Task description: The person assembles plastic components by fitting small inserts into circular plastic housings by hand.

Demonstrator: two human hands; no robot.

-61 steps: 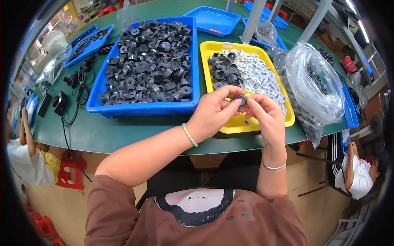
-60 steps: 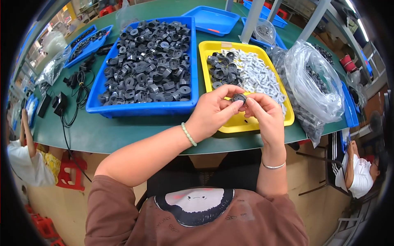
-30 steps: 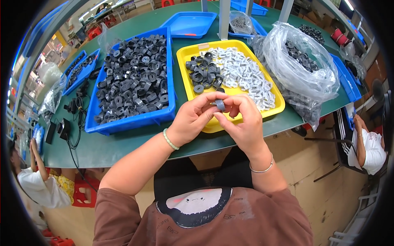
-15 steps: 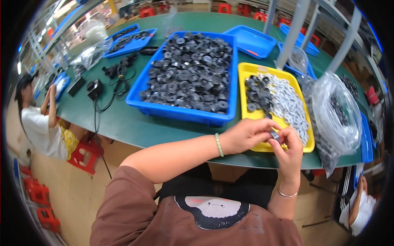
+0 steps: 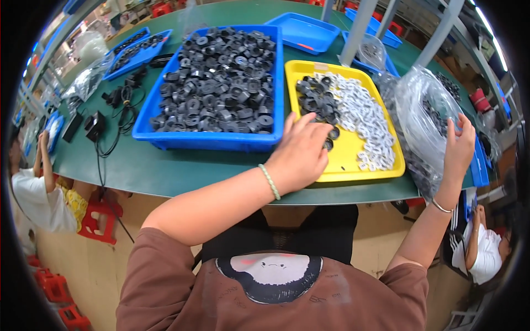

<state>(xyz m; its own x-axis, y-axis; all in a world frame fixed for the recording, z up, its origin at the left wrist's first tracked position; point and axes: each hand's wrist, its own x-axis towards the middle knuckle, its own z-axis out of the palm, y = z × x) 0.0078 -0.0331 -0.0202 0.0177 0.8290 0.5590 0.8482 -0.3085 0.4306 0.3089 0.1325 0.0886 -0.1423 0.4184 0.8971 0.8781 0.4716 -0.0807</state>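
My left hand point(image 5: 302, 151) lies over the left rim of a yellow tray point(image 5: 346, 146), fingers spread beside a few black rings point(image 5: 329, 140). In that tray, a heap of small black ring parts point(image 5: 317, 99) sits at the left, and many small white ring-like parts point(image 5: 364, 110) spread down the right. My right hand point(image 5: 461, 140) is raised at the right edge of a clear plastic bag point(image 5: 414, 113) containing dark parts. Its fingers are apart, and I see nothing held in them.
Left of the tray stands a deep blue bin point(image 5: 207, 142) heaped with black rings point(image 5: 226, 83). Metal posts point(image 5: 359, 33) rise behind the tray. A power adapter point(image 5: 95, 127) with cables, and shallow blue trays point(image 5: 303, 33), lie farther off. Other people sit at both sides.
My hands have parted. The right, which pinched a dark ring with the left over the tray, has swung right to the bag; the left has moved to the tray's left side. The view has shifted.
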